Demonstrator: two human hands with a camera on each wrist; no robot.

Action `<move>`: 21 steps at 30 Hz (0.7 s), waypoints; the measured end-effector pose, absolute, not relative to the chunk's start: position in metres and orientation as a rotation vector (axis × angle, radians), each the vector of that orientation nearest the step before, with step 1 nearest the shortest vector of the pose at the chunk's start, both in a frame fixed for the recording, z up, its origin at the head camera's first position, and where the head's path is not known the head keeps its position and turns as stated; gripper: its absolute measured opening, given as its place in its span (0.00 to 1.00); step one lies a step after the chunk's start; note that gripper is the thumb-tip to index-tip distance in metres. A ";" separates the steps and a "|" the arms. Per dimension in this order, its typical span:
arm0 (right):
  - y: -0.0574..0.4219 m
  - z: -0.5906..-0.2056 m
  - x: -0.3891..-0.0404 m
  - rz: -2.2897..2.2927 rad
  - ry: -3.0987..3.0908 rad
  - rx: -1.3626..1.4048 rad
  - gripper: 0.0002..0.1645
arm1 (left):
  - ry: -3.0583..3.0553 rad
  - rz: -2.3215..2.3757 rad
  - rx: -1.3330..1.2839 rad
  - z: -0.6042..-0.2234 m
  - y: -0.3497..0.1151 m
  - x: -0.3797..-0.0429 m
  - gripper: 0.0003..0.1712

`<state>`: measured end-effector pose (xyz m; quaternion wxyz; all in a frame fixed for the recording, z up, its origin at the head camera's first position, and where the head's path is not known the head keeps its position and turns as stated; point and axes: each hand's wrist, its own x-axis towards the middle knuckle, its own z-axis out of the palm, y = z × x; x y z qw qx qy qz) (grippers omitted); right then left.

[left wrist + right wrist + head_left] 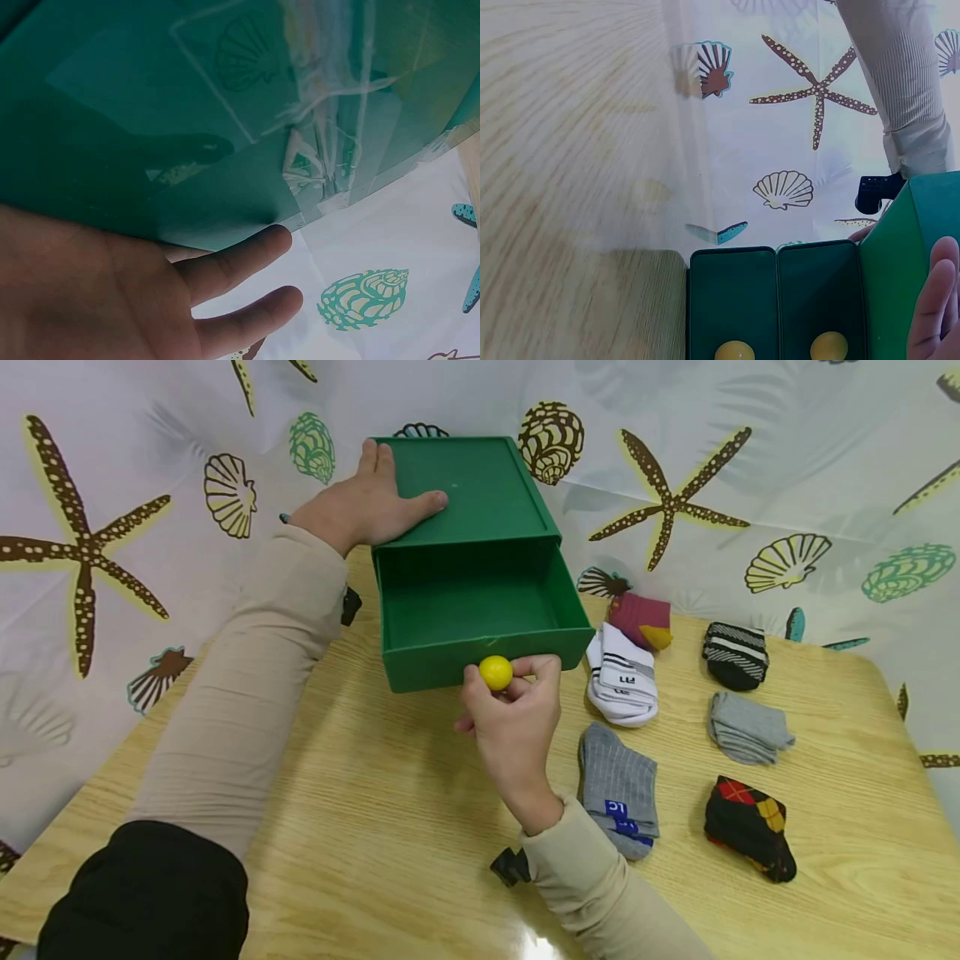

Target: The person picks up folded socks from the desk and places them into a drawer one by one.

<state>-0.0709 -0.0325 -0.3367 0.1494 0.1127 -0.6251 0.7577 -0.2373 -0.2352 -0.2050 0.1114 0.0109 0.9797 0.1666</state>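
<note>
A green drawer unit (465,485) stands on the table with its top drawer (468,597) pulled out and bare inside. My left hand (375,506) rests on the unit's top at the left edge, thumb stretched across it. In the left wrist view, that hand's fingers (236,262) lie straight beside the glossy green side panel (187,150). With thumb and curled fingers, my right hand (517,718) pinches the round yellow knob (495,672) on the drawer's front. Two lower drawer fronts (733,300) with yellow knobs show closed in the right wrist view.
Folded socks lie to the right on the wooden table (345,810): burgundy (637,614), white (622,681), ribbed grey (617,777), black striped (735,653), light grey (746,727) and argyle (750,827) ones. A curtain (480,385) with shells and starfish hangs behind.
</note>
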 end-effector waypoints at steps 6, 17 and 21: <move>-0.030 -0.338 -0.066 2.144 -1.828 0.318 0.23 | 2.870 0.511 0.028 -0.204 -0.235 -0.236 0.58; -0.024 -0.339 -0.058 2.157 -1.819 0.333 0.23 | 2.872 0.518 0.030 -0.205 -0.234 -0.237 0.57; -0.022 -0.339 -0.056 2.162 -1.830 0.328 0.23 | 2.867 0.513 0.032 -0.205 -0.235 -0.237 0.57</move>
